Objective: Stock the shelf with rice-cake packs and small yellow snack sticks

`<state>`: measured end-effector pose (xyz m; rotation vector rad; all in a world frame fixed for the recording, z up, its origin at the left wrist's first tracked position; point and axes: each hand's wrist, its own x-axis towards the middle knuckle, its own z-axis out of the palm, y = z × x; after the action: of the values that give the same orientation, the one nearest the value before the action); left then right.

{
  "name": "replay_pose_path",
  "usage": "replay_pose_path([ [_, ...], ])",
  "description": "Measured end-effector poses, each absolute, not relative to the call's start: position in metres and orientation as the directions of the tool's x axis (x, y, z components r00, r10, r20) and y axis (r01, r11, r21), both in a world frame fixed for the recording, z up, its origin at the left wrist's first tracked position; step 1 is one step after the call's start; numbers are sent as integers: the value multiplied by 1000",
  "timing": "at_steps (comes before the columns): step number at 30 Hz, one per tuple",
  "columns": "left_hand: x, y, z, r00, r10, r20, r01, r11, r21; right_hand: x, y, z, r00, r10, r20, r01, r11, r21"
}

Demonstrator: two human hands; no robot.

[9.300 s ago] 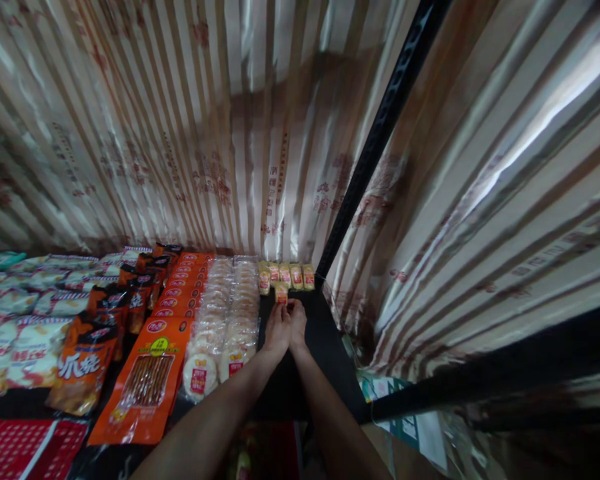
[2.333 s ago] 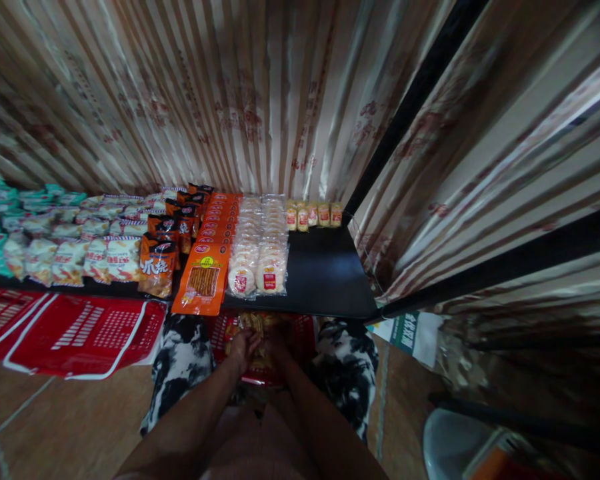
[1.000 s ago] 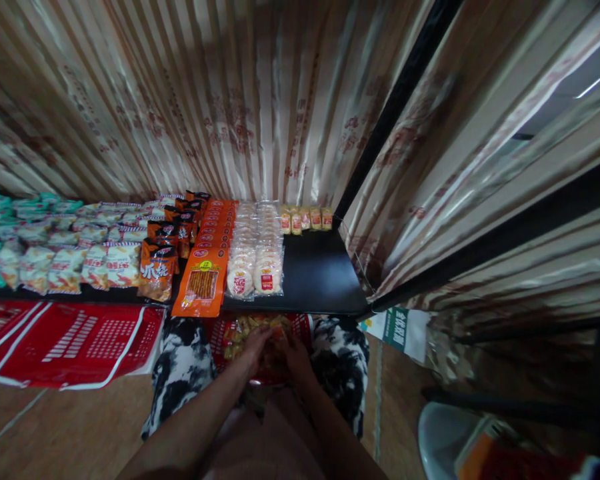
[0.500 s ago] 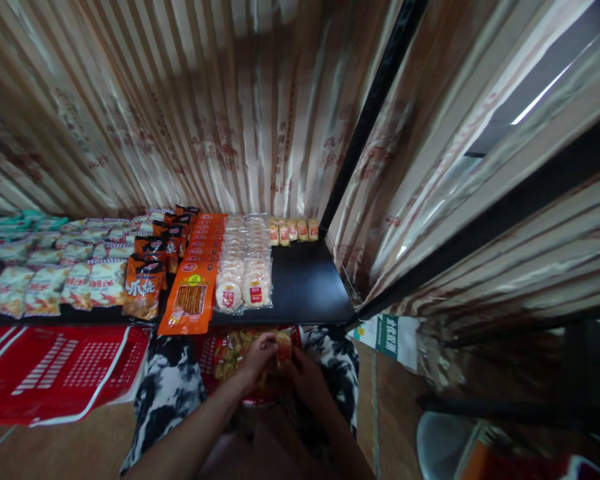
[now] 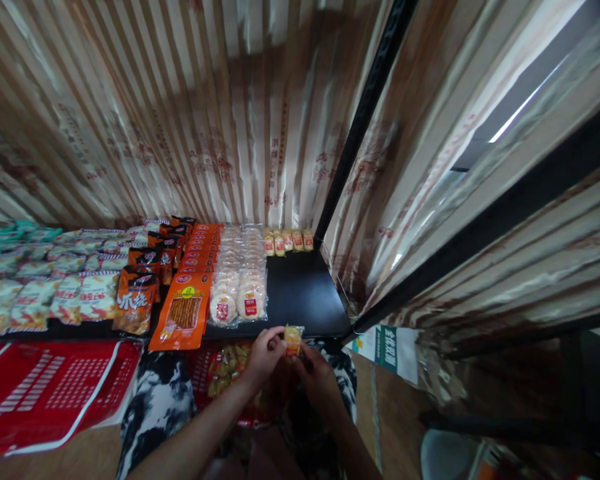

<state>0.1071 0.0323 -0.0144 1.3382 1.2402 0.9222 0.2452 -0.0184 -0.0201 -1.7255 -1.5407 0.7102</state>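
Head view: the left hand (image 5: 264, 352) and the right hand (image 5: 316, 375) meet just in front of the front edge of the black shelf (image 5: 300, 300), toward its right end; both pinch one small packet (image 5: 293, 339) between thumb and fingertips, the left at its left side, the right from below and to the right; the packet stands upright, clear and glossy, yellow-orange inside with a red patch low on its face; its print is too small to read.

Under the hands sits a red basket (image 5: 205, 373) with more yellow packets loose in it; a second red basket (image 5: 45, 393) lies flat below the shelf's left part.

On the shelf, a row of like yellow packets (image 5: 286, 241) lines the back right corner, well apart from the hands; to its left run columns of round cracker packs (image 5: 237, 280), then orange flat packs (image 5: 186, 293), then orange-and-black bags (image 5: 139, 293), then pale bags (image 5: 55, 287) toward the left end; the right front of the shelf shows bare black board.

Striped glossy sheeting (image 5: 180, 120) backs the shelf; a black upright post (image 5: 367, 107) rises from the back right corner.
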Motion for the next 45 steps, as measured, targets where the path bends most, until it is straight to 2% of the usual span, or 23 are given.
replay_pose_path([
  [3, 111, 39, -12, 148, 985, -83, 182, 55, 982, 245, -10, -15, 152, 979, 134, 646, 4, -764],
  [7, 115, 48, -8, 136, 986, -99, 161, 76, 984, 243, 1, -4, 189, 969, 157, 638, 1, -770],
  [12, 120, 57, -7, 135, 985, -109, 186, 83, 979, 243, 14, 9, 211, 975, 64, 608, -80, -790],
  [19, 133, 63, -11, 115, 975, -192, 106, 181, 978, 247, 28, 9, 293, 956, 13, 710, -208, -673],
  [26, 145, 75, -6, 98, 971, -220, 106, 210, 972, 249, 44, 4, 267, 958, 106, 680, -109, -726],
  [30, 149, 82, -6, 105, 976, -192, 92, 183, 979, 248, 52, -2, 299, 938, 178, 691, -84, -718],
  [35, 155, 92, -2, 90, 983, -157, 122, 146, 982, 247, 62, -16, 298, 920, 255, 640, 6, -768],
  [39, 161, 101, 0, 102, 982, -161, 112, 149, 982, 248, 74, -27, 315, 893, 321, 658, 38, -752],
  [45, 170, 114, -1, 89, 975, -201, 67, 196, 978, 250, 94, -35, 347, 880, 325, 643, 29, -766],
])
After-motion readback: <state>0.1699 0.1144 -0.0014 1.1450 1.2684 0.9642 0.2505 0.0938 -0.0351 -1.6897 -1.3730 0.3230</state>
